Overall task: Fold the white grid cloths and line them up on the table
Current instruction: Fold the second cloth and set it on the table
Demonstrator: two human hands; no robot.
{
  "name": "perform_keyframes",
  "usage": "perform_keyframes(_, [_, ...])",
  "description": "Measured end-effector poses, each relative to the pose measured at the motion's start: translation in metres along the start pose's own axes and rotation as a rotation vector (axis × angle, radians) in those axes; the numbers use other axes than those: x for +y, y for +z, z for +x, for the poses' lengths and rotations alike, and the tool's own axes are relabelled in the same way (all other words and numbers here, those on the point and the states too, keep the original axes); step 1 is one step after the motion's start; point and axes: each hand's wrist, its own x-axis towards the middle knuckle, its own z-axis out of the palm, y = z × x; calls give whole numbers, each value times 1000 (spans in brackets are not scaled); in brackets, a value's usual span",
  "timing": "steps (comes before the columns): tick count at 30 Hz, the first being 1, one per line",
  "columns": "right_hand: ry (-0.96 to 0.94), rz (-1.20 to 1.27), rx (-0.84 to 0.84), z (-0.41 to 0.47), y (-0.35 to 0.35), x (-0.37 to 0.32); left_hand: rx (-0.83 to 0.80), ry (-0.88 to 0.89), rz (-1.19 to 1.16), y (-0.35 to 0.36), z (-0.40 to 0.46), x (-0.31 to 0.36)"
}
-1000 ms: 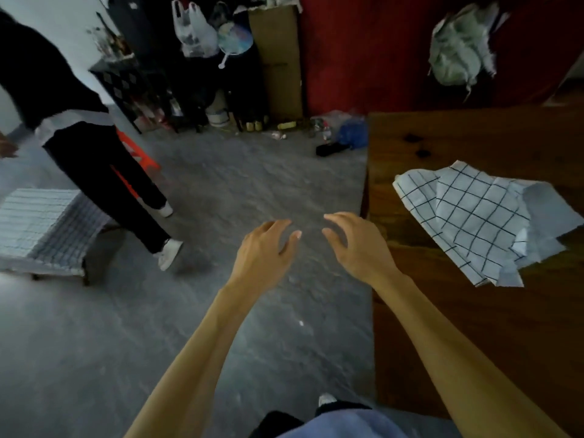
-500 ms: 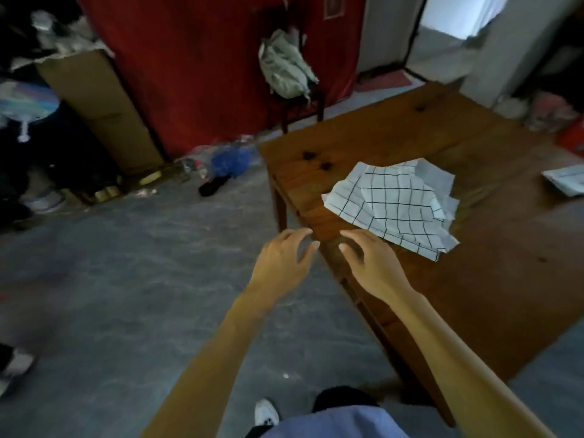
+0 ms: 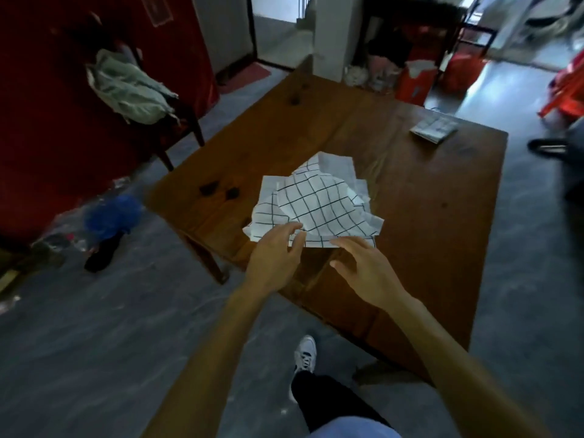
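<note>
A crumpled white grid cloth (image 3: 319,200) lies in a loose heap near the middle of the brown wooden table (image 3: 426,222). A second grid cloth (image 3: 433,129), folded small, sits near the table's far right corner. My left hand (image 3: 275,257) reaches over the near edge of the heap, fingers spread and relaxed, tips at the cloth's lower left corner. My right hand (image 3: 363,270) hovers just in front of the heap's near right edge, fingers loosely spread and holding nothing.
A wooden chair (image 3: 177,128) draped with a pale green garment (image 3: 129,86) stands left of the table against a red curtain. Blue and black clutter (image 3: 107,222) lies on the grey floor at left. Red bags (image 3: 414,80) stand beyond the table's far end. My shoe (image 3: 306,354) is by the table's near corner.
The view has swung right and I have stepped up to the table. Both hands have moved from over the floor to the near edge of the crumpled cloth.
</note>
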Motion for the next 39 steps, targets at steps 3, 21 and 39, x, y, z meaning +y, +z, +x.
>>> perform_keyframes(3, [61,13,28,35,7,31,-67,2,74,22,40,-11])
perform_keyframes(21, [245,110,-33,166,60,100,-83,-66,475,64,236,-89])
perform_keyframes(39, [104,-309,7,237,7,25,-217,641,325,11,230,-73])
